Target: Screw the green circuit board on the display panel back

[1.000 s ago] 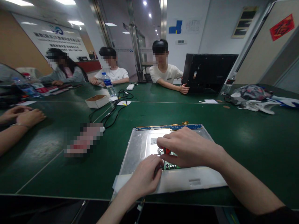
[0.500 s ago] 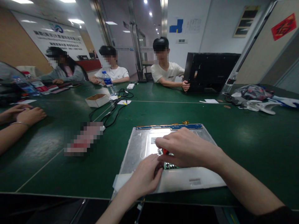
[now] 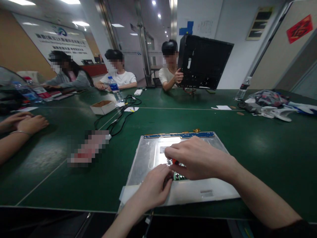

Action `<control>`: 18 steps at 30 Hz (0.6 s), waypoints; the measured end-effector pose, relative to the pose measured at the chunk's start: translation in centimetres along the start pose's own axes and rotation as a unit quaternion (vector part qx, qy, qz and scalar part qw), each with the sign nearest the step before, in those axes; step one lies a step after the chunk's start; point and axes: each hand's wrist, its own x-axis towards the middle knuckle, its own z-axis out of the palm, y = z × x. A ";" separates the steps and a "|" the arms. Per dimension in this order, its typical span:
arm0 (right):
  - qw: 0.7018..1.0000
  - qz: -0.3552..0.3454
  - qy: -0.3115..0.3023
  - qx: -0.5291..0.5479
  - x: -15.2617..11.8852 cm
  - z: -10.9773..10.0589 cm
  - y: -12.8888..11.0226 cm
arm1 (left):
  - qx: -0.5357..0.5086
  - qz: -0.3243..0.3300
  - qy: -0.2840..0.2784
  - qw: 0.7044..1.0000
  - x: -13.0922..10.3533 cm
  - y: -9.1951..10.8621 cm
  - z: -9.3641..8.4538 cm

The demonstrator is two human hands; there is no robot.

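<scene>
The right hand (image 3: 195,157) curls around a small red piece (image 3: 175,161) above the green circuit board (image 3: 179,176); the left hand (image 3: 156,183) rests at its left, probably steadying it, grip hidden. Beneath, a flat, shiny metal panel (image 3: 141,158) with a smooth whitish near strip (image 3: 188,195) lies on the near side of the table (image 3: 262,148).

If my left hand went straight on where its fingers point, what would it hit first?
Probably your right hand, whose fingers lie just ahead of the left hand, with a red piece showing between them. Depth is unclear there, so it might pass beneath, over the green circuit board.
</scene>
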 end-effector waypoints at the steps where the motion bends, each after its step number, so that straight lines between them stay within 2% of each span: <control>1: 1.000 -0.001 0.000 0.001 0.0 -0.1 0.0 | -0.001 -0.002 -0.002 1.000 0.0 0.0 0.0; 18: 0.999 0.023 0.025 0.013 -0.7 -1.2 0.5 | -0.006 -0.007 -0.017 1.000 0.0 0.1 -0.3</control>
